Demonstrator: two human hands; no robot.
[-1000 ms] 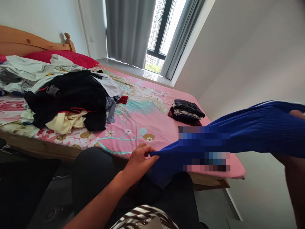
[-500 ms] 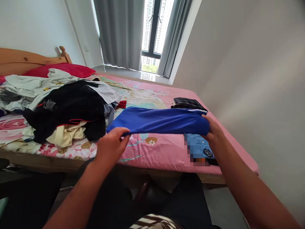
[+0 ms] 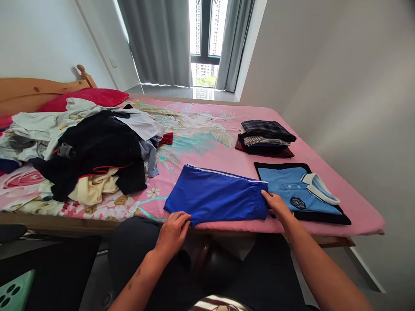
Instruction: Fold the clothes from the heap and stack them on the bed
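Observation:
A pair of blue shorts [image 3: 217, 194] with white side piping lies folded lengthwise on the front of the bed, its gathered waistband to the right. My left hand [image 3: 174, 229] pinches the near corner at the leg end. My right hand [image 3: 275, 204] is closed on the waistband edge, thumb on top and the other fingers partly hidden. Just right of that hand lies a folded light-blue polo shirt [image 3: 285, 188] with a white collar and dark badge, resting on a black folded garment [image 3: 337, 218].
A stack of folded clothes [image 3: 267, 140] sits farther back on the right. Heaped unfolded clothes [image 3: 100, 142] cover the left of the bed [image 3: 201, 125], near a red pillow [image 3: 87, 97]. A green phone [image 3: 17, 289] shows at lower left; a wall [image 3: 350, 108] bounds the right.
Both hands have lowered the blue shorts from the air onto the bed, toward me. The polo shirt and the folded stack, partly covered before, now show fully. The view has shifted slightly.

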